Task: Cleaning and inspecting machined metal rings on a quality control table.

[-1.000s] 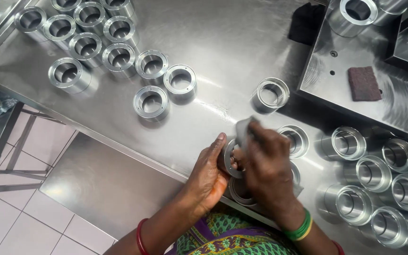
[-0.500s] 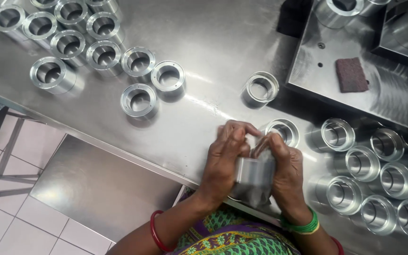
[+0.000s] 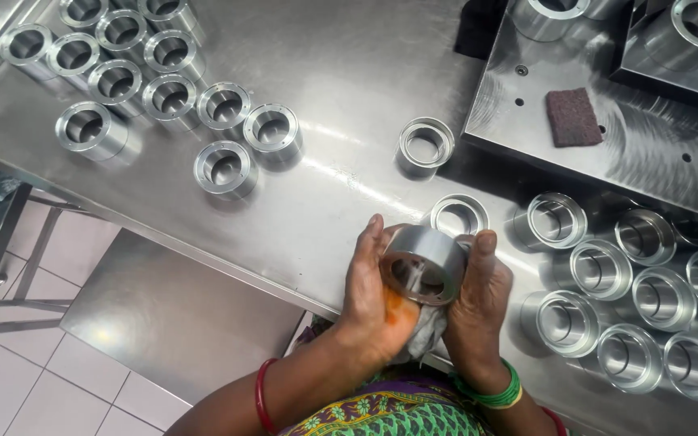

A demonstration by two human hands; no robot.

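Note:
I hold a shiny steel ring-shaped cylinder (image 3: 424, 260) between both hands over the front edge of the steel table (image 3: 341, 81), its bore tilted toward me. My left hand (image 3: 373, 299) cups it from the left and below. My right hand (image 3: 482, 303) grips its right side, thumb up along the rim. A white cloth (image 3: 426, 335) is bunched under the part between my palms. Another steel ring (image 3: 459, 215) stands on the table just behind it.
Several finished-looking steel cylinders (image 3: 155, 81) stand in rows at the far left, and several more (image 3: 640, 299) crowd the right. One ring (image 3: 425, 145) stands alone mid-table. A raised steel plate (image 3: 648, 153) at the back right carries a maroon abrasive pad (image 3: 573, 116). Tiled floor lies below left.
My hands have turned the steel part from flat against the table to tilted up, its open bore now facing me; the view shifted slightly.

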